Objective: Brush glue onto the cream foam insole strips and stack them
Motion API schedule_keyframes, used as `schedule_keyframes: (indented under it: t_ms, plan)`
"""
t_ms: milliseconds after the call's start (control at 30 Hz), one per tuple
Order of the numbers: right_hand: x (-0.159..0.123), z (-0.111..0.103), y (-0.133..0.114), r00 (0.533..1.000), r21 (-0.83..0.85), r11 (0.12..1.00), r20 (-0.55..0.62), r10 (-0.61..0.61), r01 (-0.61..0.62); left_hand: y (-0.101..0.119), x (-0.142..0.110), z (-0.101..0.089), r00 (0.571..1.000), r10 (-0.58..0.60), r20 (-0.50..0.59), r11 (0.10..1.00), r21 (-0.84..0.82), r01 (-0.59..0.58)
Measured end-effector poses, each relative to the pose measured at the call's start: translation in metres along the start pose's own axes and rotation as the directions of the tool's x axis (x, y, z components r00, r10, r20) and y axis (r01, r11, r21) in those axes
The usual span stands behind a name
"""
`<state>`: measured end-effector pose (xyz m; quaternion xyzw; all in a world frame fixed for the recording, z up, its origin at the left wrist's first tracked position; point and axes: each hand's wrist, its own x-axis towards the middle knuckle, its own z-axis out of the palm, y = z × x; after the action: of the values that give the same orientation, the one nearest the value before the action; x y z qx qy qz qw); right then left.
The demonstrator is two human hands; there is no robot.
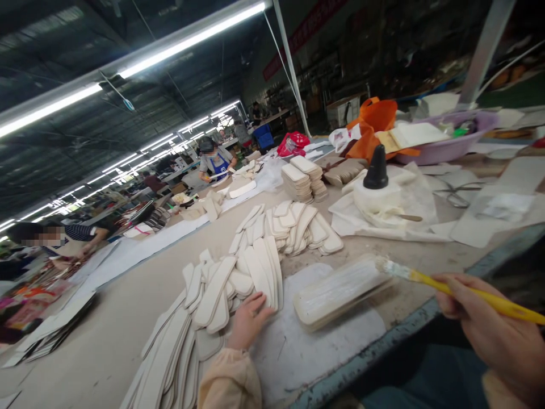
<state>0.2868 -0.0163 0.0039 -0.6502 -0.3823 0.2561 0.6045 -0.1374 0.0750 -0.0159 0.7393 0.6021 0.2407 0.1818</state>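
Note:
My right hand (pixel 494 335) is closed around a yellow-handled brush (pixel 451 291) whose bristle tip rests at the end of a small stack of pale insoles (pixel 340 289) on a white sheet (pixel 298 341). My left hand (pixel 249 321) lies on the near end of a long fanned row of cream insoles (pixel 221 295), fingers bent against them. A white glue pot with a black cone cap (pixel 377 187) stands behind the stack on the table.
More fanned insoles (pixel 298 227) and neat stacks (pixel 304 179) lie further along the long table. A purple basin (pixel 447 142), an orange bag (pixel 374 122) and scissors (pixel 455 196) sit at the right. Other people work at the far side and left.

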Motion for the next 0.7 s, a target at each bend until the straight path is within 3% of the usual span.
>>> schedule_keyframes:
  t_ms: [100, 400, 567, 700]
  plan:
    - [-0.003, 0.0, -0.005, 0.997, 0.096, 0.993, 0.046, 0.061, -0.065, -0.001, 0.0, -0.004, 1.0, -0.004, 0.01, 0.999, -0.049, 0.005]
    - [-0.007, 0.0, -0.001, 0.998, 0.134, 0.99, 0.042, 0.042, -0.048, -0.007, -0.001, -0.008, 1.0, 0.029, -0.009, 0.993, -0.116, -0.03]
    - [-0.013, 0.006, -0.011, 0.995, 0.129, 0.991, -0.097, -0.006, 0.018, -0.001, -0.003, -0.019, 0.964, 0.038, -0.264, 0.997, -0.056, -0.055]
    - [-0.013, 0.015, -0.024, 0.991, 0.262, 0.959, -0.111, -0.079, 0.106, 0.031, -0.008, -0.047, 0.898, 0.04, -0.439, 0.996, -0.052, -0.07]
